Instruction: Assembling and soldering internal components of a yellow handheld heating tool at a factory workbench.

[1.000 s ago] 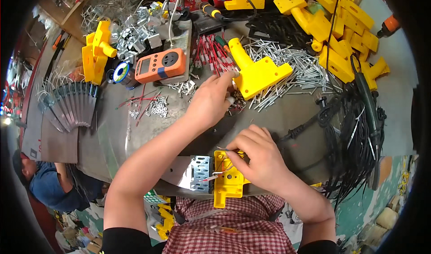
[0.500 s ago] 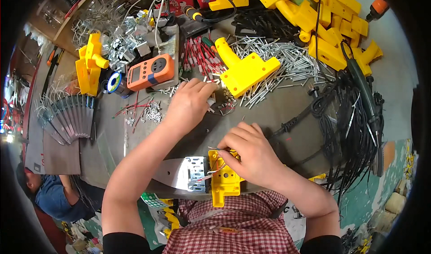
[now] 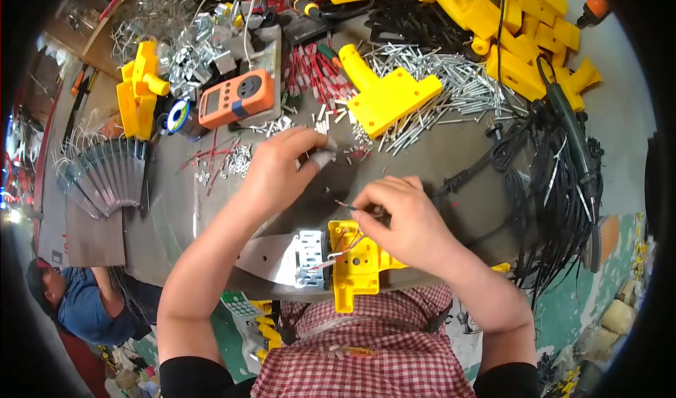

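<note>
My left hand (image 3: 278, 173) hovers over the bench beside small white tubes (image 3: 324, 118), its white-covered thumb and forefinger drawn together. Anything between those fingertips is too small to make out. My right hand (image 3: 405, 215) pinches a thin dark wire (image 3: 346, 204), whose bare end points left toward the left hand. Below it, a yellow plastic half-housing (image 3: 355, 285) lies open at the bench's near edge, with wires running inside it. A perforated metal plate (image 3: 310, 257) on a wide pale blade-like piece adjoins its left side.
An orange meter (image 3: 236, 101), a solder spool (image 3: 183, 118) and small nuts (image 3: 239, 160) lie to the left. Farther off are a yellow housing (image 3: 394, 99), many screws (image 3: 465, 88) and red wires (image 3: 317, 74). Black cables (image 3: 549, 208) and a soldering iron (image 3: 570, 130) hang at right.
My left hand has drawn back from the white tubes, nearer to me. The right hand has lifted the wire's end away from the half-housing, toward the left hand.
</note>
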Demonstrator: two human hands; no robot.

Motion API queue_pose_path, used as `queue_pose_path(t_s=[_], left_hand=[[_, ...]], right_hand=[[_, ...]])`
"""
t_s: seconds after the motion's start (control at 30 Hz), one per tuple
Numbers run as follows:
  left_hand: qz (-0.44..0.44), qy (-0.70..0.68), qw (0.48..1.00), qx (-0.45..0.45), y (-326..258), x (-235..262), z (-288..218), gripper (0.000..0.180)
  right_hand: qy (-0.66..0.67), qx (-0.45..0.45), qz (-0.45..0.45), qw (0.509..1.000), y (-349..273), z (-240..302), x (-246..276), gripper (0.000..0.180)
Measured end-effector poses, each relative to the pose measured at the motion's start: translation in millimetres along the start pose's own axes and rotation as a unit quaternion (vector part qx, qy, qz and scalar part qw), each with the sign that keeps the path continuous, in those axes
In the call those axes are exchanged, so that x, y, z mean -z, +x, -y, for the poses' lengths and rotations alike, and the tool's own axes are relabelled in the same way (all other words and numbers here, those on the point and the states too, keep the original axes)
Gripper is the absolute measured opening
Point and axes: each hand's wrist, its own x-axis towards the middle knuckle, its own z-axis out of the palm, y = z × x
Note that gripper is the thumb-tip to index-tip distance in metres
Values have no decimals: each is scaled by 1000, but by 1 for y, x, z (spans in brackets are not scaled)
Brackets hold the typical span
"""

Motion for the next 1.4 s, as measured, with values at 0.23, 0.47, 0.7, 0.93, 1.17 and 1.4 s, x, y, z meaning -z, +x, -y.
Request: queue_pose_path(t_s=[0.23,0.47,0.7,0.93,1.17,1.4], left_hand=[[89,-507,816,265,-39,8,-6,21],[77,-574,773,260,-46,1,0,21],[89,-555,790,244,-46,-1,-7,15],[81,-550,801,221,-48,-4,-7,15],[59,-496,837,222,-45,-4,-26,17],[64,-176,982,35,-39,0,-30,16]], right_hand=[[80,-74,47,993,9,3,3,12],[120,-61,40,990,11,6,0,14],[124,-78,43,988,8,6,1,15],[116,-74,45,989,8,7,1,15],[118,-101,56,986,7,2,2,17],[72,-83,75,991,0,-9,11,18]])
